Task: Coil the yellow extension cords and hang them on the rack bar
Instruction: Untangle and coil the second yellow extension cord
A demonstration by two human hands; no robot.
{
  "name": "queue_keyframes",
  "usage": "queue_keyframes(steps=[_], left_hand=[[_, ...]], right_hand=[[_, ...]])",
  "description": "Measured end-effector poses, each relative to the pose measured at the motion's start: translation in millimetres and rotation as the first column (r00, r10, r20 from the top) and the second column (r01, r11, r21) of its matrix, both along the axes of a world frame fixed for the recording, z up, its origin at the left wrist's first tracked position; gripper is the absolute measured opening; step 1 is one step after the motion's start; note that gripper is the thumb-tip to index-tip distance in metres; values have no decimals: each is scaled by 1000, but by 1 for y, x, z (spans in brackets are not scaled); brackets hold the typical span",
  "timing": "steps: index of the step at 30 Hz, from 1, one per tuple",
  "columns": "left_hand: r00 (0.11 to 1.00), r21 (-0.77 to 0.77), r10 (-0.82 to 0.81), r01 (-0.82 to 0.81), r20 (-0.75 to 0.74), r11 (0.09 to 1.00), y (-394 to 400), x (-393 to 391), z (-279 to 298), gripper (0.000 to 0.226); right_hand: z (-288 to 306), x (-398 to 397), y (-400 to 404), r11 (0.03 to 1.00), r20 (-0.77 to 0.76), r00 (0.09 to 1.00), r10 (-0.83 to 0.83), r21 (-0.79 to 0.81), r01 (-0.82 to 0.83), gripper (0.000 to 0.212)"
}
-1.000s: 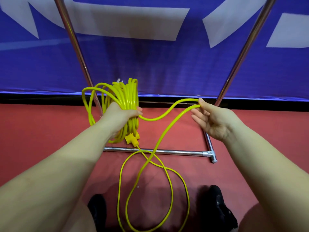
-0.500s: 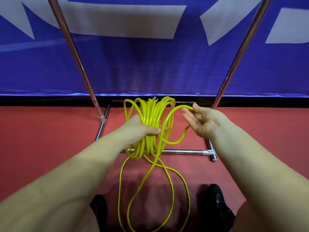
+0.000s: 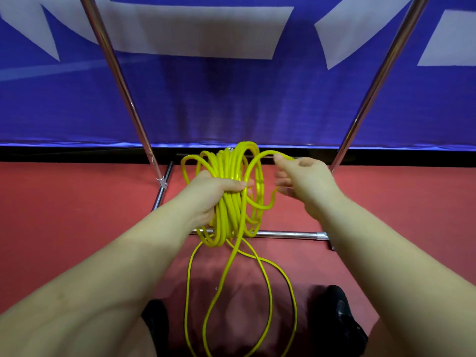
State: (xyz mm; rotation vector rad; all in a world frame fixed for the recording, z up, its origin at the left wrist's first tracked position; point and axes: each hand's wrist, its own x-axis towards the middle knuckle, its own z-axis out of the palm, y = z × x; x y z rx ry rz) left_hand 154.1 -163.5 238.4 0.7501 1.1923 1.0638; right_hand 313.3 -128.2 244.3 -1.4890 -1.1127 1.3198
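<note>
Over on the left there's a chrome rack upright (image 3: 121, 83) slanting up out of frame, with its foot joint sitting on the red floor (image 3: 64, 215). Next comes the left hand (image 3: 208, 194), fingers and thumb wrapped tight round the middle of the yellow extension cord coil (image 3: 229, 202), so the bundle stands up on edge in the air, loops poking out above and below the fist. The bottom of the coil hangs in front of the low chrome base bar (image 3: 283, 234), which runs across the floor between the two uprights. From the bottom of the coil the loose tail of the cord (image 3: 268, 287) drops down and lies in a couple of big lazy loops on the floor, between the person's two black shoes (image 3: 340, 313). Just right of the coil, the right hand (image 3: 304, 181) has the newest loop pinched up at the fingertips, held right beside the bundle, other fingers loosely curled. Further right is the second chrome upright (image 3: 378, 81), also leaning away. Behind everything hangs a blue banner with big white shapes (image 3: 231, 99).
</note>
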Motion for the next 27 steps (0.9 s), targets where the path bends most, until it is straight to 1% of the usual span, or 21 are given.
queue_keyframes(steps=[1,2,3,5,6,7,8,10,11,13,14,15,16,18,19,20,21,22,23,25,27], left_hand=[[999,-10,49,-49,15,999,2,-1,0,17],[995,-20,96,-95,29,995,4,-2,0,18],[990,-28,135,-134,40,991,6,-3,0,18],[980,-46,190,-187,53,981,8,-5,-1,15],[975,-56,214,-211,62,976,9,-5,-1,12],[969,-63,235,-231,71,971,10,-6,-1,11],[965,-67,249,-245,75,967,11,-7,-1,11],[958,-71,276,-270,79,960,13,-10,0,11],[951,-72,297,-292,87,954,15,-12,1,11],[932,-72,347,-341,106,937,18,-19,2,10],[921,-77,372,-365,116,928,21,-23,3,9],[910,-84,395,-387,129,918,23,-27,3,9],[899,-92,414,-405,144,910,25,-33,3,9],[882,-106,443,-430,162,896,29,-46,3,10],[876,-110,455,-442,162,890,32,-53,3,10],[873,-113,463,-450,155,886,33,-59,3,10],[875,-114,464,-451,140,885,35,-64,2,9],[881,-117,456,-443,124,889,35,-66,1,9],[893,-120,439,-427,101,896,35,-67,0,9],[928,-133,373,-367,20,921,34,-66,-1,9],[959,-159,280,-282,-41,946,31,-62,-1,11]], right_hand=[[-2,-3,-5,988,234,969,73,116,-103,35],[-2,-6,-12,960,427,893,141,162,-229,41],[-4,-10,-20,928,564,797,214,138,-347,44],[-12,-19,-34,858,714,613,339,33,-512,40],[-16,-24,-41,827,751,547,370,2,-562,34],[-21,-28,-44,807,769,517,377,1,-591,27],[-25,-30,-46,797,765,523,375,22,-604,22],[-29,-32,-44,800,704,589,397,50,-598,21],[-29,-32,-42,804,634,635,442,33,-594,23],[-28,-33,-39,800,421,721,550,-20,-599,26],[-29,-32,-38,787,352,728,589,-43,-616,26],[-30,-30,-38,757,342,698,630,-68,-650,25],[-30,-27,-38,707,376,630,680,-109,-698,24],[-31,-20,-40,596,453,459,764,-225,-771,22],[-31,-16,-41,572,470,414,779,-265,-777,21],[-31,-12,-40,584,475,423,772,-264,-768,19],[-30,-9,-38,626,475,476,741,-229,-746,17],[-28,-6,-36,684,476,550,687,-168,-710,17],[-27,-2,-32,747,492,621,610,-97,-657,19],[-23,5,-24,848,539,730,420,54,-527,22],[-19,11,-17,896,553,787,274,151,-418,15]])
